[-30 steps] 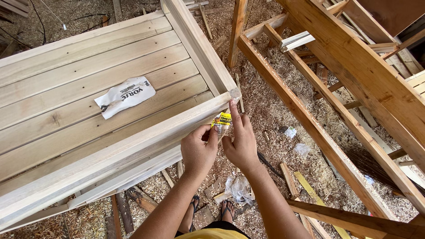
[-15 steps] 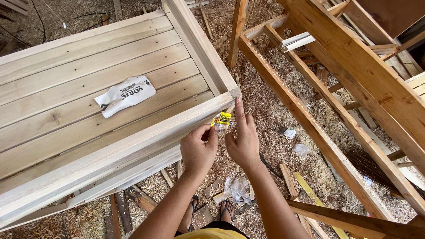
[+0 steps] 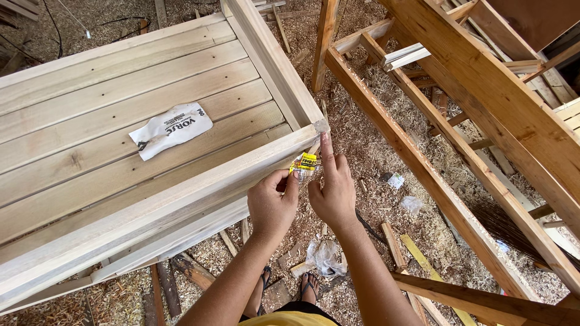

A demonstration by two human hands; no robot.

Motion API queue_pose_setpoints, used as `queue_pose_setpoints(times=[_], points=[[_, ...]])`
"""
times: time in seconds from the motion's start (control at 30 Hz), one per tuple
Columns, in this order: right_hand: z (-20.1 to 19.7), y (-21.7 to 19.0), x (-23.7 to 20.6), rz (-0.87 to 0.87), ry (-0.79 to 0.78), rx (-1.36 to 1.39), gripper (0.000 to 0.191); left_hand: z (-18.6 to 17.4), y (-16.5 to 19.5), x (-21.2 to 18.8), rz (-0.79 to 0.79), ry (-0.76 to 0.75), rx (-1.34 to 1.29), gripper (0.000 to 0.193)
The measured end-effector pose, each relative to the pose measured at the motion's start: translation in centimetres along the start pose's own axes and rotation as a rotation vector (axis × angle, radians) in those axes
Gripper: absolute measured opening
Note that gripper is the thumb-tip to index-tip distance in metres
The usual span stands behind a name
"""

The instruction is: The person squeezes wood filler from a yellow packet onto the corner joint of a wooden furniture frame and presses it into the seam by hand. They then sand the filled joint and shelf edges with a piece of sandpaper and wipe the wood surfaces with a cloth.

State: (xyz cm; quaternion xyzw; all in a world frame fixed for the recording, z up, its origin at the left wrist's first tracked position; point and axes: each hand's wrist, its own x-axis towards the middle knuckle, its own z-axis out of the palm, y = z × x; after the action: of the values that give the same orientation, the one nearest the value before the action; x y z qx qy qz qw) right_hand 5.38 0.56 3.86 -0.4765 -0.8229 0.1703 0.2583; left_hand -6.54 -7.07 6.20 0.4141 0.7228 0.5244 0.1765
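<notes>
Small yellow-labelled glue tube (image 3: 305,163) pinched between both hands, just below corner of pale plank frame (image 3: 181,187); left hand (image 3: 273,205) grasping tube with thumb and fingers; right hand (image 3: 332,193) touching tube, index finger straight up against mitred corner (image 3: 319,127); white crumpled rectangular packet (image 3: 171,129), dark print, flat on slats inside frame; sawdust and shavings across floor (image 3: 374,151); rough timber beams (image 3: 483,78) to right; clear plastic wrapper (image 3: 326,256) near feet
</notes>
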Motion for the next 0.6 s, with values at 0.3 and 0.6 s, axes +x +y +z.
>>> queue_pose_setpoints(times=[0.3, 0.6], points=[[1.2, 0.4, -0.3, 0.000, -0.024, -0.056, 0.105, -0.5, 0.2, 0.2, 0.005, 0.013, -0.001, 0.012], [2.0, 0.9, -0.8, 0.012, -0.101, -0.056, 0.104, -0.5, -0.1, 0.3, 0.013, 0.000, 0.013, 0.012]])
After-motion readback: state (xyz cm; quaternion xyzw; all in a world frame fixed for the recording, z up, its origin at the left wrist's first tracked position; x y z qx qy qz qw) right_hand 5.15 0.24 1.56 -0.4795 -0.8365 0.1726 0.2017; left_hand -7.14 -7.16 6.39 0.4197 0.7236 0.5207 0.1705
